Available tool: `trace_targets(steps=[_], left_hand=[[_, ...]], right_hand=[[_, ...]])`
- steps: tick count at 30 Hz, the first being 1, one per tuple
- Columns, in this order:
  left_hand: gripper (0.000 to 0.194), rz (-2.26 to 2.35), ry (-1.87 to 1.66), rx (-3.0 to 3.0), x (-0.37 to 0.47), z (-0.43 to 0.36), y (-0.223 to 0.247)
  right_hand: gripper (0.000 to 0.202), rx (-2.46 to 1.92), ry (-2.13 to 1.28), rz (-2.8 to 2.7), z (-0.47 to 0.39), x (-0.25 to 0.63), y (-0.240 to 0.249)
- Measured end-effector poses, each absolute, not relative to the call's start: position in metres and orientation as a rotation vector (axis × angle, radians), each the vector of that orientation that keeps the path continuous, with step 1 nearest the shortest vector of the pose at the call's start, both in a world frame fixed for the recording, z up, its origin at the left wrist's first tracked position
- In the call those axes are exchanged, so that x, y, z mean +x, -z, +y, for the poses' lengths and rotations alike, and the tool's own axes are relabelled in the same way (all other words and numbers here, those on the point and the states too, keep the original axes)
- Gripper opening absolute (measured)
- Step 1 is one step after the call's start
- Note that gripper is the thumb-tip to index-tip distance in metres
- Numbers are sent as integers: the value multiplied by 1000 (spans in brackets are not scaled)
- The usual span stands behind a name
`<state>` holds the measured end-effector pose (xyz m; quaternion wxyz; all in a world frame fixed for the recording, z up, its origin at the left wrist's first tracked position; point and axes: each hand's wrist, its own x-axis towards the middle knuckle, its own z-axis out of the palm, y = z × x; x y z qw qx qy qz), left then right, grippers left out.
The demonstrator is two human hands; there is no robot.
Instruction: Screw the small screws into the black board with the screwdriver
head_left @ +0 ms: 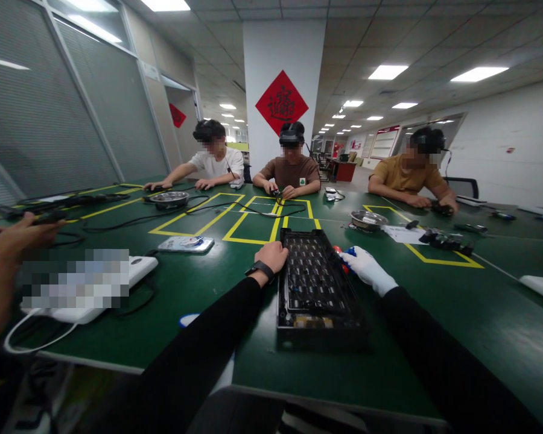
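A long black tray-like case [314, 274] with rows of small dark round parts lies on the green table in front of me. My left hand [273, 258], bare with a watch on the wrist, rests curled against the case's left edge; its fingers are closed and what they grip is hidden. On the right side, my right hand [364, 265] wears a white glove and is closed around a red and blue tool [342, 259] beside the case's right edge.
Left lie a phone [186, 243] and a white device [99, 295] with cables, near another person's hands. Metal bowls [368, 220] [169, 199], a paper sheet and black parts [447, 242] stand farther off. Three people sit opposite.
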<state>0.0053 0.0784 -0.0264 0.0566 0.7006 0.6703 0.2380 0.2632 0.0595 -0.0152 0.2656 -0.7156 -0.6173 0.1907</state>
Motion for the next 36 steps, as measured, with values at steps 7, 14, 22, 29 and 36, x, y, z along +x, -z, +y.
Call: trace_targets(steps=[7, 14, 22, 29, 36], left_hand=[[25, 2012, -752, 2111, 4, 84, 29], [25, 1956, -795, 2143, 3, 85, 31], [27, 1922, -783, 2126, 2, 86, 29], [29, 1938, -774, 2117, 2, 83, 26], [47, 1790, -1121, 2204, 11, 74, 6]], right_hand=[[43, -2058, -463, -1741, 55, 266, 11], [50, -2121, -416, -1797, 52, 268, 8], [37, -1899, -509, -1413, 57, 266, 12], [25, -1117, -949, -1011, 47, 259, -23], [18, -652, -1434, -961, 15, 199, -58]])
